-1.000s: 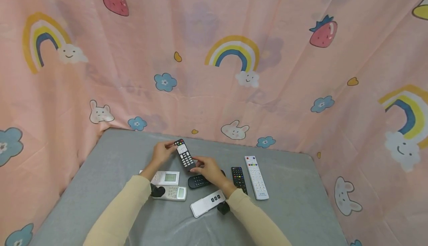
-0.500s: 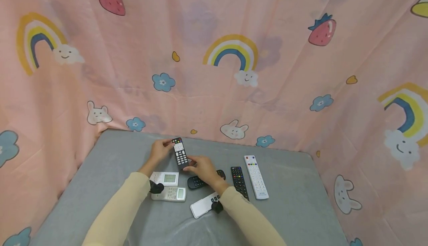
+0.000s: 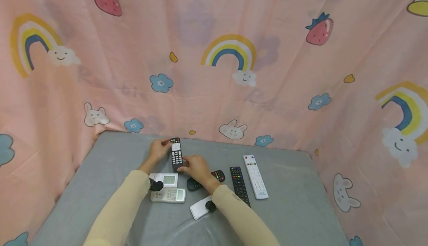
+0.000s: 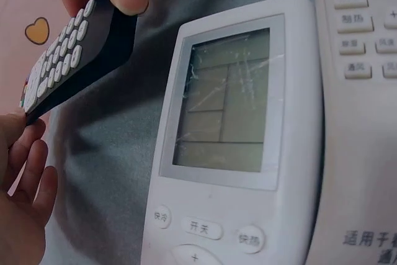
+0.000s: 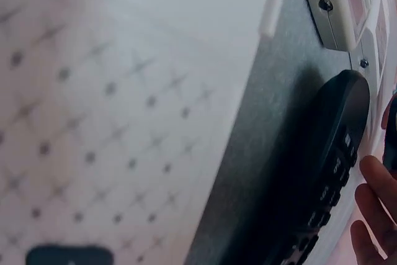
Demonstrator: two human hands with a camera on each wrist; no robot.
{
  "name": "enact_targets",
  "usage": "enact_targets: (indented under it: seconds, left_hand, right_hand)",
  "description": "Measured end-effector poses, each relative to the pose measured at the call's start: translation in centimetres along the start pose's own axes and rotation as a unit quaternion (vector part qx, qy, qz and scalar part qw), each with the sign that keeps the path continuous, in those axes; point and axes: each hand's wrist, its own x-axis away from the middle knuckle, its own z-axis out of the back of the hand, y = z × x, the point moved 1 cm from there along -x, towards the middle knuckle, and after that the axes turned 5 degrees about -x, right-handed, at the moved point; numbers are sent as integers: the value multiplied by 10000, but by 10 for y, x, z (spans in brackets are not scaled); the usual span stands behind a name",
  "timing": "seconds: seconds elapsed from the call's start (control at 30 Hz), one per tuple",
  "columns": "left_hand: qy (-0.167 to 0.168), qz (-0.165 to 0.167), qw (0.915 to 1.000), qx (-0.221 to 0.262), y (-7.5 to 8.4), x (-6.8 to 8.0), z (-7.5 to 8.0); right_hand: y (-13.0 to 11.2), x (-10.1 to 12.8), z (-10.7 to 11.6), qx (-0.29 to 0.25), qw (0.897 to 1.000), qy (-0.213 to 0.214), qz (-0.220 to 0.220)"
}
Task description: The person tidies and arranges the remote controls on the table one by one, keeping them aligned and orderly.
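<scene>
Over the far part of the table, a black remote control (image 3: pixel 176 155) with white buttons stands nearly upright in the head view. My left hand (image 3: pixel 158 151) pinches its upper left edge, and my right hand (image 3: pixel 197 168) pinches its lower end. The left wrist view shows the remote tilted and raised above the cloth, left-hand fingers (image 4: pixel 28 172) at one end and right-hand fingertips at the other. Just below it lie a white air-conditioner remote (image 4: pixel 229 110) and a cream one (image 3: pixel 172 195), side by side. A rounded black remote (image 5: pixel 335 147) lies under my right hand.
To the right lie a long black remote (image 3: pixel 239 184) and a long white one (image 3: pixel 256 179), roughly parallel. A white remote (image 3: pixel 199 207) is partly covered by my right wrist. Grey cloth covers the table (image 3: pixel 294 201); a pink patterned curtain (image 3: pixel 187 104) hangs behind.
Both hands have shifted slightly left with the black remote, which has turned from slanted to nearly upright. More of the rounded black remote shows; my right sleeve and wrist cover more of the white one.
</scene>
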Motion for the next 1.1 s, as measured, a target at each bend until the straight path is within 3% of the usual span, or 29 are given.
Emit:
enact_targets:
  seconds: [0.27, 0.57, 0.87, 1.1]
  left_hand:
    - [-69, -21, 10000, 2, -6, -5, -4]
    - [-124, 116, 9998, 58, -8, -8, -3]
    - [-250, 265, 9991, 208, -13, -14, -7]
    - [-431, 476, 9977, 229, -15, -12, -9]
  right_hand:
    - [-8, -5, -7, 276, 9995, -1, -153]
    - [-15, -7, -11, -29, 9987, -19, -510]
    - [-19, -7, -13, 62, 9982, 214, -555]
    - [-20, -10, -18, 106, 9973, 120, -715]
